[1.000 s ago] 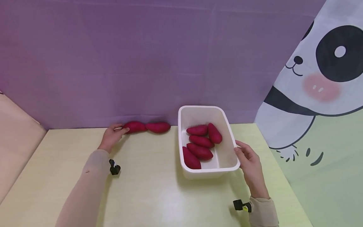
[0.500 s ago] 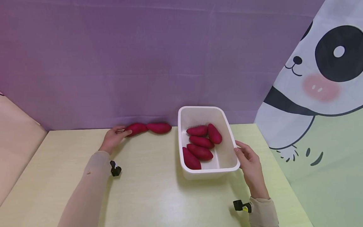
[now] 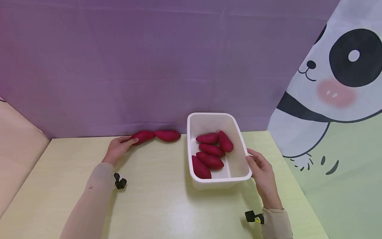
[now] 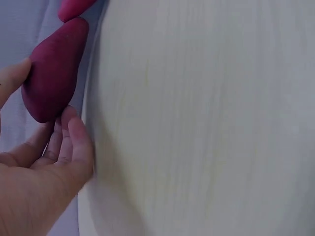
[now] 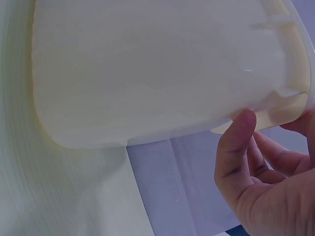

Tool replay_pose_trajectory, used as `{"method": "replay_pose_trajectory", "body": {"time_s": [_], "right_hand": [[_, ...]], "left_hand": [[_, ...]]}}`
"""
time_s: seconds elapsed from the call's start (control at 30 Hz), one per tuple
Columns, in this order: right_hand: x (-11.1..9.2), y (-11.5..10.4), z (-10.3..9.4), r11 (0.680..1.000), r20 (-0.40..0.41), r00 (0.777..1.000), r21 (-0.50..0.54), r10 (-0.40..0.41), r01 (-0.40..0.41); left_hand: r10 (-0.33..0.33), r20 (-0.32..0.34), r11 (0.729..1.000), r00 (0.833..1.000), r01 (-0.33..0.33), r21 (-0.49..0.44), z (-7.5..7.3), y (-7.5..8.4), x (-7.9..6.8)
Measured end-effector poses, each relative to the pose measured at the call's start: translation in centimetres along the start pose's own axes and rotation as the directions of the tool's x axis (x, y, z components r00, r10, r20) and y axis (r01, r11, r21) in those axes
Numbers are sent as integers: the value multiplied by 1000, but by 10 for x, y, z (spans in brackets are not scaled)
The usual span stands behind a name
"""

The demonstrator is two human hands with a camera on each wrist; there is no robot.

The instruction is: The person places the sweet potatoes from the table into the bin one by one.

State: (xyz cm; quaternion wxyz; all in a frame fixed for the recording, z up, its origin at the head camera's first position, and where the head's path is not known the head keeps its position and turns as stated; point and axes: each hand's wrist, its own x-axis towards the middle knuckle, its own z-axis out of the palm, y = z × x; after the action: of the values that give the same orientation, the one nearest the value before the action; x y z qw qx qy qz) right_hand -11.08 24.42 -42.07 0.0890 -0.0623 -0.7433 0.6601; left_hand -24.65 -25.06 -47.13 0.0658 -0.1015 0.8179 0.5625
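Observation:
At the table's back edge, my left hand [image 3: 117,148] pinches the outer end of a dark red sweet potato [image 3: 144,137]. In the left wrist view, a digit presses one side of this sweet potato [image 4: 56,71] while curled fingers sit at its lower end. A second sweet potato [image 3: 167,135] lies end to end with it on the right. My right hand [image 3: 264,174] grips the right rim of a white plastic bin [image 3: 219,184], thumb on the rim and fingers outside. Several sweet potatoes [image 3: 210,160] lie inside the bin. The right wrist view shows the bin's outer wall [image 5: 157,73].
The pale wooden table [image 3: 155,196] ends at a purple cloth backdrop [image 3: 143,66] behind the sweet potatoes. A panda-print sheet [image 3: 316,132] hangs along the right side. A pale pink panel [image 3: 19,149] borders the left. Small black devices [image 3: 120,182] sit at both wrists.
The held sweet potato's left end has swung slightly toward the near side, and my left hand moved with it. My right hand keeps its hold on the bin.

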Motion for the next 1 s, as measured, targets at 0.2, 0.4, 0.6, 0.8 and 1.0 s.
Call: {"method": "replay_pose_trajectory", "body": {"time_s": [0.2,0.4,0.6,0.8,1.0], "right_hand": [[0,0,0,1000,-5,1000,-3,-2,2],[0,0,0,1000,-5,1000,6,7,-7],[0,1,0,1000,-6,1000,1,3,-3],[-1,0,0,1000,-7,1000,6,11,-11],[0,0,0,1000,-6,1000,15,7,-7]], "left_hand": [[44,-50,992,998,-50,-112,-2,11,-10],[72,-16,970,997,-74,-231,-1,27,-19],[150,33,958,988,-136,-253,12,57,-30],[228,47,964,973,-219,-152,32,98,-38],[325,52,942,944,-318,-110,59,139,-46]]}}
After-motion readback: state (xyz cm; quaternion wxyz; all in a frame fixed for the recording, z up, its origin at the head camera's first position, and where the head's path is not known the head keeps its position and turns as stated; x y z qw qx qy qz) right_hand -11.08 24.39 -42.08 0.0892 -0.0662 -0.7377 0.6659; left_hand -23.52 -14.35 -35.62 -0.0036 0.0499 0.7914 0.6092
